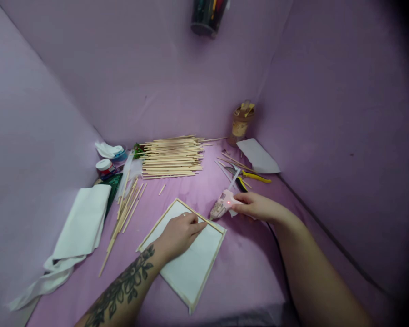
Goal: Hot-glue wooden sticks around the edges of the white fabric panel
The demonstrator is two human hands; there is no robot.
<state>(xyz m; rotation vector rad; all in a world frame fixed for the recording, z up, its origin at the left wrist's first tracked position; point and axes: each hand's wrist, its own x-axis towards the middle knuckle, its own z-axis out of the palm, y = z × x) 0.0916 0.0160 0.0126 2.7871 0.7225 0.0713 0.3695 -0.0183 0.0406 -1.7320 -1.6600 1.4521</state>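
Note:
My left hand (181, 231) rests on a white board framed with thin wooden sticks (191, 268). Its fingers are pinched on a stick (207, 223) lying along the board's far edge. My right hand (257, 206) is closed on a pink hot glue gun (223, 203) with a red light on. The gun lies low over the purple cloth, its nozzle pointing left toward the board's far corner, just short of the stick.
A stack of wooden sticks (172, 156) lies behind the board, with loose sticks (126, 209) to its left. A white cloth (80, 229), paint jars (105, 167), yellow-handled pliers (254, 176), white paper (259, 156), a brown bottle (241, 122) and a cup (207, 16) are around.

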